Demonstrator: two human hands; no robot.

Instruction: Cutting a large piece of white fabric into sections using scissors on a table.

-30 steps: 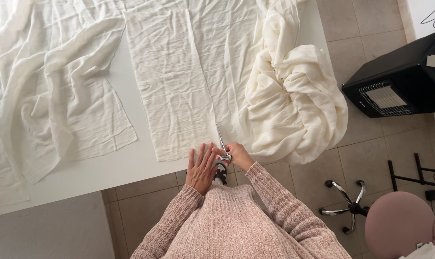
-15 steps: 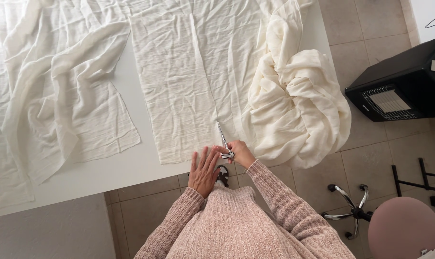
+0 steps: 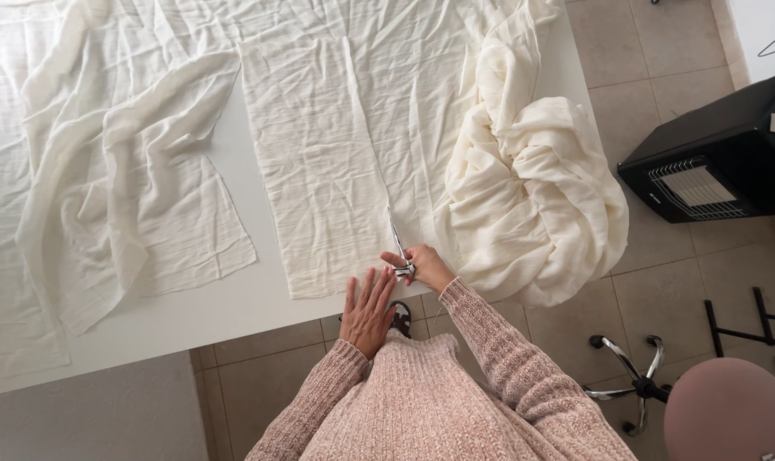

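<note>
Head view. White counter (image 3: 233, 307) ran across the frame, covered in pale cream cloth. A flat cloth panel (image 3: 336, 171) lay in the middle, its near edge at the counter's near rim. Right hand (image 3: 423, 266) sat at that near edge, grip clenched around the handles of scissors (image 3: 398, 248); blades pointed far, lying on the panel along a line into the cloth. Whether the blades stood apart or together could not be told. Left hand (image 3: 368, 309) lay flat just left of the scissors, fingers spread, palm down, grip released, pressing the panel's near edge and the counter rim.

To the right, a bunched heap of cloth (image 3: 532, 196) hung over the counter's right corner. To the left, loose crumpled cloth pieces (image 3: 122, 188). Tiled floor (image 3: 643, 68) at right, with a black heater (image 3: 712, 162) and a pink stool (image 3: 729, 410) near right.
</note>
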